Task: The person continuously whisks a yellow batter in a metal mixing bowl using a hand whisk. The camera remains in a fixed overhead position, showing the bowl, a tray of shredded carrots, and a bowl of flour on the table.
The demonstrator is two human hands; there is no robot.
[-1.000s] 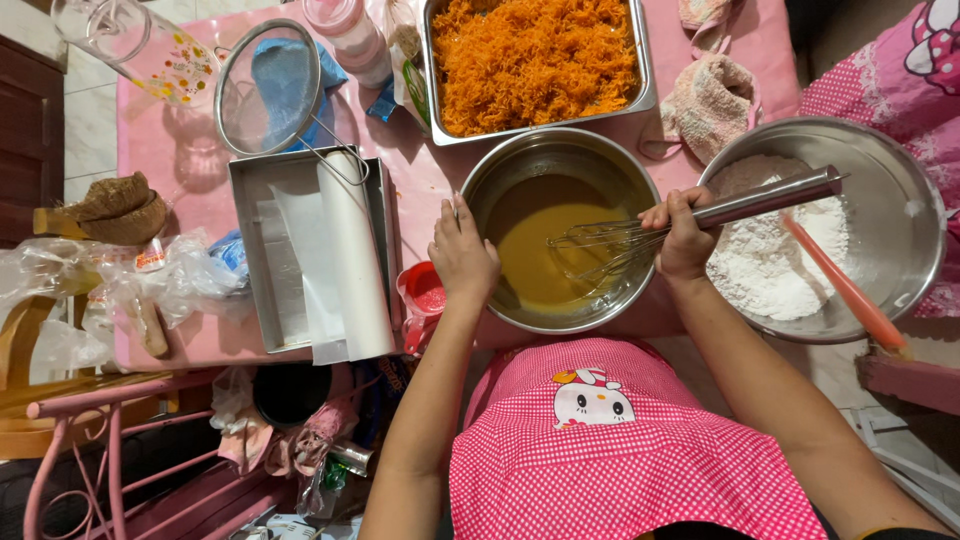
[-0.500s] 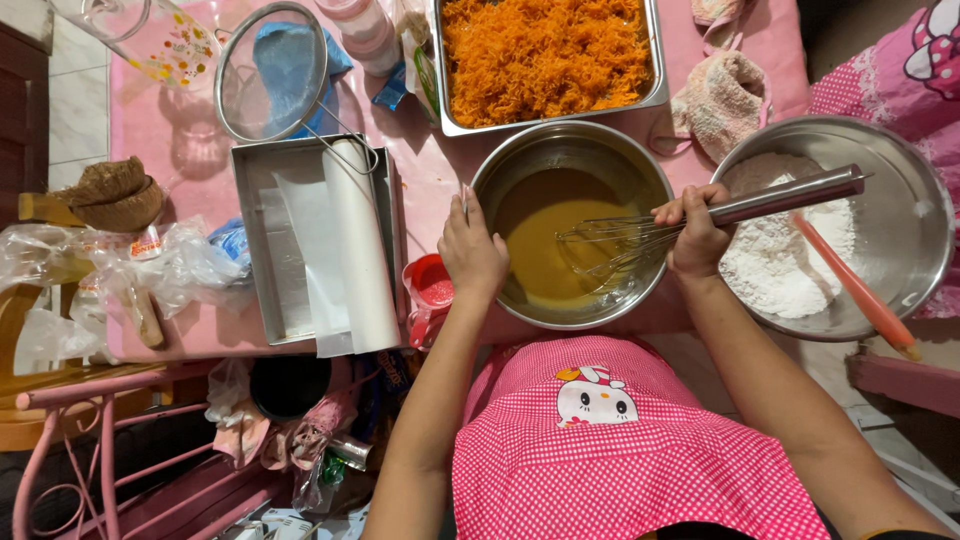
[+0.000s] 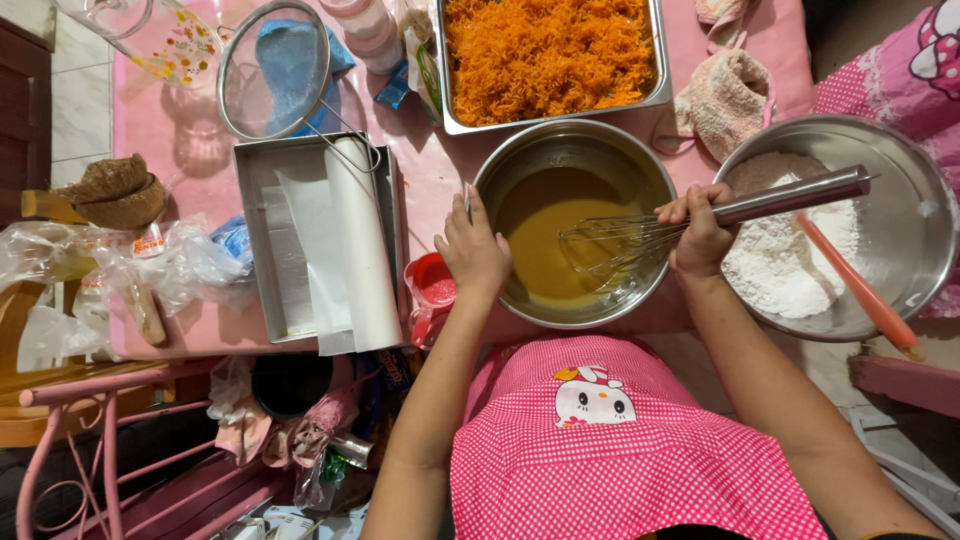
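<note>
A steel mixing bowl (image 3: 520,160) with brown-yellow batter (image 3: 540,235) stands in front of me on the pink table. My left hand (image 3: 472,250) grips the bowl's left rim. My right hand (image 3: 700,235) is closed around the steel handle of a wire whisk (image 3: 620,245), whose wires sit in the batter on the right side of the bowl.
A wide steel bowl (image 3: 900,190) of flour with an orange spatula (image 3: 855,285) is at the right. A steel tray of grated carrot (image 3: 545,50) lies behind. A lined baking tin (image 3: 250,240), sieve (image 3: 272,70), red cup (image 3: 432,285) and glass jug (image 3: 150,30) are at the left.
The view has shifted slightly, so everything sits a little to the right and lower. The whisk has moved a little within the batter. Both hands keep their holds.
</note>
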